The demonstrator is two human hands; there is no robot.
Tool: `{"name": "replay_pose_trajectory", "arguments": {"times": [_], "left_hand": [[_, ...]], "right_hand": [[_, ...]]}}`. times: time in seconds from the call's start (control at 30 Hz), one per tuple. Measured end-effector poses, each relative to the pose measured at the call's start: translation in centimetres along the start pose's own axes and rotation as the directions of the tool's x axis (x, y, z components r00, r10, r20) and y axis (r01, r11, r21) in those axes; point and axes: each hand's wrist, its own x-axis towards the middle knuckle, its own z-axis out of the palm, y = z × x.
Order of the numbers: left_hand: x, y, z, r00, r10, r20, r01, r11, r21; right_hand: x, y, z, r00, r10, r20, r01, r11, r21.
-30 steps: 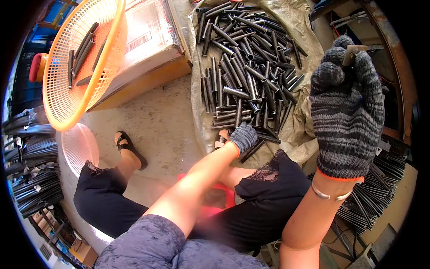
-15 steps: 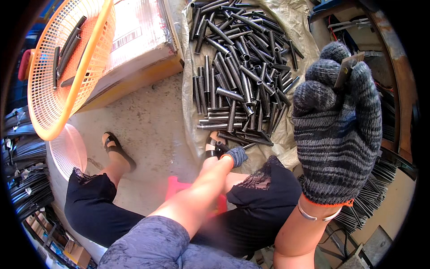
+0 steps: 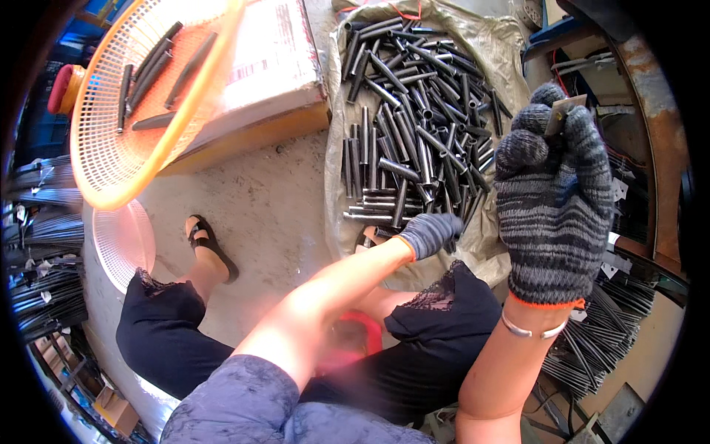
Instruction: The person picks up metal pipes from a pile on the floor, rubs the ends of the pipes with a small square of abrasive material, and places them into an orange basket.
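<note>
My right hand (image 3: 555, 200), in a grey-and-black striped knit glove with an orange cuff, is raised at the right with its palm side showing. Its thumb and curled fingers pinch a small flat metal piece (image 3: 565, 113). My left hand (image 3: 430, 235), gloved alike, reaches across to the near edge of a heap of short black tubes (image 3: 421, 133). Its fingers are curled around a black tube (image 3: 469, 212) by that edge; the grip itself is partly hidden. The heap lies on a crumpled beige sheet (image 3: 481, 248) on the floor.
An orange plastic basket (image 3: 159, 159) holding several black tubes leans over a cardboard box (image 3: 296, 44) at the upper left. Below it stands a pale pink basket (image 3: 122, 244). Bundles of thin black rods (image 3: 603, 333) lie at right and far left. A rusty metal frame (image 3: 651, 103) borders the right.
My left hand has moved right and forward from beside my foot to the near edge of the tube heap. My right hand keeps its pinch. The whole view has shifted slightly.
</note>
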Motion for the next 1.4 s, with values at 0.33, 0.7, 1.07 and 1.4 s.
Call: {"name": "replay_pose_trajectory", "arguments": {"times": [0.33, 0.7, 1.07, 1.4], "left_hand": [[-9.3, -2.3, -16.6, 0.760, -0.529, -0.377, -0.087, 0.493, -0.866], [-27.7, 2.6, -34.2, 0.725, -0.489, -0.485, 0.099, 0.770, -0.630], [-32.1, 3.1, -34.8, 0.616, -0.518, -0.593, 0.193, 0.829, -0.524], [-34.9, 2.0, -35.2, 0.464, -0.507, -0.726, 0.296, 0.861, -0.413]], "right_hand": [[1.4, 1.9, 3.6, 0.980, 0.158, 0.124, -0.174, 0.976, 0.128], [-2.9, 9.6, 12.6, 0.813, 0.301, 0.498, -0.081, 0.906, -0.415], [-6.1, 15.3, 18.0, 0.685, 0.374, 0.625, 0.330, 0.606, -0.724], [-5.7, 16.9, 17.9, 0.649, 0.392, 0.652, 0.172, 0.759, -0.628]]}}
